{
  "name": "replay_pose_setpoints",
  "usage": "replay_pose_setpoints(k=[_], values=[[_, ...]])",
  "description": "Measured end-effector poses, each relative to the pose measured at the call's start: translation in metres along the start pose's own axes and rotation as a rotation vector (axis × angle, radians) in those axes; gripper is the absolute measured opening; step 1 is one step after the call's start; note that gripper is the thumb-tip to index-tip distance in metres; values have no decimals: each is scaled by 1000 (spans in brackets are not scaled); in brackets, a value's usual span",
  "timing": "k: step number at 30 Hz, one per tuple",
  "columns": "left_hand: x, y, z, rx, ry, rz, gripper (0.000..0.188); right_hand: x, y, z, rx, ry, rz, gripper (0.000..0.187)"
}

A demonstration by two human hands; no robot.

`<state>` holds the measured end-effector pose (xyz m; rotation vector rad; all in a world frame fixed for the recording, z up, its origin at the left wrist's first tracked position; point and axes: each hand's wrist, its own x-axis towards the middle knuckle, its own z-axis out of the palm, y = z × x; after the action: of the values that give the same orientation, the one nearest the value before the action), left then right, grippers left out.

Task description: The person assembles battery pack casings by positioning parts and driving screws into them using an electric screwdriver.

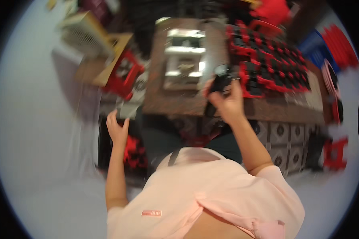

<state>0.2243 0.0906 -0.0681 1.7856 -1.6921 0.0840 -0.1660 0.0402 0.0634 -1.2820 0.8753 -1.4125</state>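
My right hand (229, 104) is over the front part of a brown table (155, 89). Its fingers are closed round a small black part (218, 84) with a round, glassy top; blur hides its exact kind. My left hand (117, 128) is held out left of the table, with thumb and fingers apart and nothing seen in it. Below that hand is a black bin (104, 145) with red pieces (135, 153) beside or in it. On the table lies a flat, shiny, clear-looking pane or tray (183, 84) with bright reflections.
Red trays (253, 95) with rows of black parts cover the table's right side. Further right are a blue box (313, 46) and stacked red pieces (339, 46). A cream vented device (85, 36) and a red stool (128, 73) stand at the left. Patterned tiles (281, 143) show below.
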Motion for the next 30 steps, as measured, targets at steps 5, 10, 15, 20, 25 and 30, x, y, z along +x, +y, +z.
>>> replay_pose_setpoints(k=[5, 10, 15, 20, 25, 30], values=[[58, 180, 57, -432, -175, 471, 26, -13, -40, -35, -197, 28, -241, 52], [81, 339, 131, -626, -387, 897, 35, -31, -66, -94, -221, 316, -254, 47], [67, 410, 200, -679, -374, 987, 35, -38, -96, -121, -416, 457, -326, 45], [72, 386, 172, -402, -521, 1073, 41, -43, -91, -153, -387, 504, -279, 46], [88, 292, 102, -317, -520, 1234, 37, -39, -95, -156, -220, 521, -264, 41], [109, 214, 57, -238, -556, 1220, 30, -21, -73, -136, -260, 504, -272, 42]])
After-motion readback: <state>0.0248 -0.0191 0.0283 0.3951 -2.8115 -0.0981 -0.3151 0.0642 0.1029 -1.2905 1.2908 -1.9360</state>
